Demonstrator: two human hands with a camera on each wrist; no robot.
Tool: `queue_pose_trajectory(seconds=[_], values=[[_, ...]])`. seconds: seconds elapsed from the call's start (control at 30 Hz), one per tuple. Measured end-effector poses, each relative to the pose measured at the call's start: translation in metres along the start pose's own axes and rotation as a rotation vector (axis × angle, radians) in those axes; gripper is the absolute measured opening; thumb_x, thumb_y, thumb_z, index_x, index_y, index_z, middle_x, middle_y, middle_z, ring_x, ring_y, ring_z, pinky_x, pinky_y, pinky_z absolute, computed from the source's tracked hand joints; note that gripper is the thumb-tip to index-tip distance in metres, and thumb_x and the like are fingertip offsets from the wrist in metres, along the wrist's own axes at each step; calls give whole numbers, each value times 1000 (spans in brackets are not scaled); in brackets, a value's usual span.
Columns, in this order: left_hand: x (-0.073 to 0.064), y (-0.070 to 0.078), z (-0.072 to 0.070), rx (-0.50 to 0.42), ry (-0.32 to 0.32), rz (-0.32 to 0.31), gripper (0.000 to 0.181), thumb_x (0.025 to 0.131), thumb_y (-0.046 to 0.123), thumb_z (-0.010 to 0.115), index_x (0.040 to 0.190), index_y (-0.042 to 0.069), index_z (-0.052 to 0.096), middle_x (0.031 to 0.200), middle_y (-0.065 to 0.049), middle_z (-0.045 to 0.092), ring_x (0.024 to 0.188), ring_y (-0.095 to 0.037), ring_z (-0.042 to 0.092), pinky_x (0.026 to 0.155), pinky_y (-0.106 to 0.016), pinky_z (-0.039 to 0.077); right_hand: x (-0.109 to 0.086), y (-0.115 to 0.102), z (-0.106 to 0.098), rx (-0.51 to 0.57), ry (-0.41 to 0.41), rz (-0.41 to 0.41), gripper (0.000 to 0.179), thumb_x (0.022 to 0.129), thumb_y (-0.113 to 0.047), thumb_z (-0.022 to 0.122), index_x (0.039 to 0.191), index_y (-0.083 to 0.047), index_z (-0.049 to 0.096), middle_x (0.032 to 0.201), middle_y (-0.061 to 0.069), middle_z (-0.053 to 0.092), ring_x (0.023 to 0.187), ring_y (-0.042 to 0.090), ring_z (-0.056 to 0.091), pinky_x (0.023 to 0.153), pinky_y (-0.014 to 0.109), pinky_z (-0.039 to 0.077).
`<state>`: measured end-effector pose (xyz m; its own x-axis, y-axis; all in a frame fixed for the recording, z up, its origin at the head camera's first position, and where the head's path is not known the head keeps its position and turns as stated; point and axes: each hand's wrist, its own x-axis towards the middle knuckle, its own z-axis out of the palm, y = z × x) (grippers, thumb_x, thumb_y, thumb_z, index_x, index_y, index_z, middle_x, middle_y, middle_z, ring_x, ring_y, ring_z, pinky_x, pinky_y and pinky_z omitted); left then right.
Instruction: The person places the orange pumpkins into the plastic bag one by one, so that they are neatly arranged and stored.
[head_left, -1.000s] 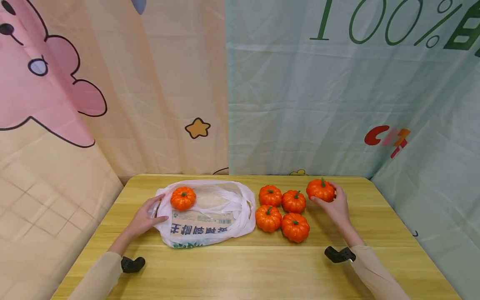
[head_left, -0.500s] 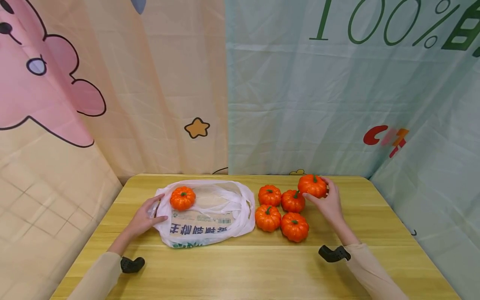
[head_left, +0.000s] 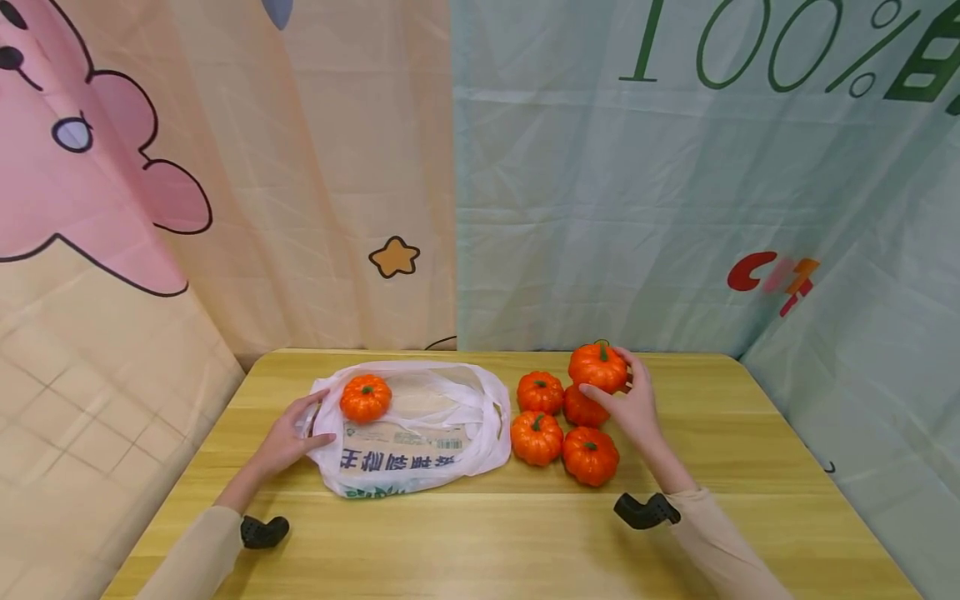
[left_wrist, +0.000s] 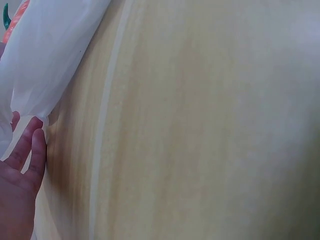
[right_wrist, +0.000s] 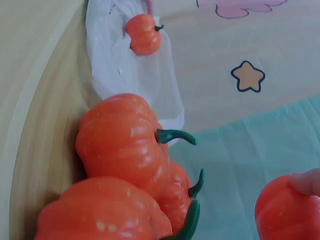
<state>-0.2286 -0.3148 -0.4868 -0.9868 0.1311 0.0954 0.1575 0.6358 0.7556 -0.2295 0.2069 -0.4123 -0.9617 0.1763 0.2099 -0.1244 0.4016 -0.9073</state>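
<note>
My right hand (head_left: 626,403) grips a small orange pumpkin (head_left: 597,367) with a green stem, thumb in front and fingers around its right side. It overlaps a second pumpkin (head_left: 583,410) behind it in the head view. Several like pumpkins (head_left: 536,437) sit grouped to the right of a white plastic bag (head_left: 495,425) lying with its mouth facing up. One pumpkin (head_left: 366,397) rests at the bag's left end. There, my left hand (head_left: 283,442) touches the bag's edge with thumb and forefinger spread wide; in the left wrist view its other fingers (left_wrist: 37,157) extend nearly straight along the plastic.
Everything lies on a wooden table (head_left: 450,542). Printed card or paper (head_left: 405,450) with dark lettering shows within the bag. Patterned curtains (head_left: 585,208) rise behind the table's far edge. Black wrist devices (head_left: 647,511) project from both sleeves.
My right hand has carried its pumpkin leftward and slightly up, from beside the group to over its back right pumpkin. The left hand, bag and other pumpkins have stayed put.
</note>
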Motion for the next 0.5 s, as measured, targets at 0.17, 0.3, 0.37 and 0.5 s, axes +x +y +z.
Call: queue_pose_trajectory(seconds=[0.17, 0.3, 0.37, 0.5], values=[[-1, -1, 0, 0, 10, 1, 79, 81, 21, 75, 147, 5, 34, 151, -31, 25, 137, -54, 22, 106, -75, 15, -5, -4, 16, 56, -26, 1, 80, 77, -15, 79, 144, -13, 36, 146, 13, 34, 120, 31, 39, 99, 40, 39], [-1, -2, 0, 18, 10, 2, 79, 82, 23, 74, 147, 6, 33, 151, -31, 26, 136, -54, 23, 105, -76, 16, -10, -9, 29, 94, -55, 11, 81, 77, -15, 80, 144, -16, 37, 146, 9, 34, 121, 30, 40, 99, 42, 42], [-1, -2, 0, 22, 9, 7, 79, 82, 23, 74, 147, 6, 34, 151, -31, 26, 136, -54, 23, 105, -76, 17, -12, -12, 34, 98, -65, 21, 81, 76, -17, 81, 144, -18, 37, 146, 9, 34, 122, 30, 40, 100, 43, 42], [1, -3, 1, 8, 13, 17, 78, 82, 22, 74, 147, 6, 34, 150, -31, 26, 136, -54, 23, 105, -76, 17, -17, -18, 46, 102, -84, 30, 80, 76, -18, 81, 143, -21, 37, 147, 7, 35, 123, 29, 40, 101, 44, 43]])
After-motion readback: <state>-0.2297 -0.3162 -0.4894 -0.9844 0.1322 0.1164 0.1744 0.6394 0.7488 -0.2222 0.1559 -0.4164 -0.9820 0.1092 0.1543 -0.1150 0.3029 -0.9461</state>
